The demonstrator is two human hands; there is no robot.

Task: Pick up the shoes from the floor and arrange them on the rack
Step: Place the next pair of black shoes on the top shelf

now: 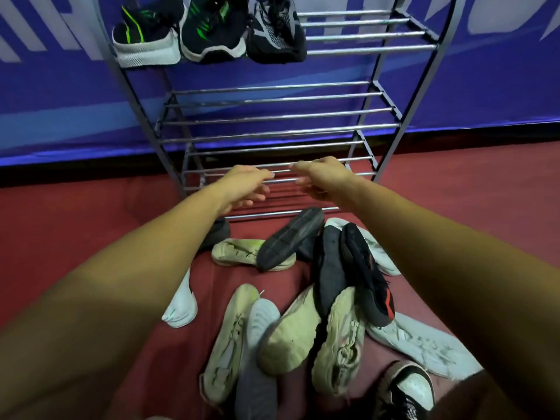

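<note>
A metal shoe rack [272, 116] with bar shelves stands against the blue wall. Three dark sneakers sit on its top shelf at the left: one with a white sole [145, 37], one with green stripes [212, 31], one grey-black [275, 31]. Several shoes lie heaped on the red floor in front of the rack, among them a black sole-up shoe [288, 237] and pale sole-up shoes [288, 334]. My left hand [245, 186] and my right hand [321, 177] reach out side by side above the pile, in front of the lowest shelves. Both have relaxed fingers and hold nothing.
The blue banner wall [60, 101] runs behind the rack. Red floor [75, 213] spreads left and right of the pile. A checkered dark shoe [406, 389] lies at the bottom right near my arm. The rack's middle and lower shelves carry nothing.
</note>
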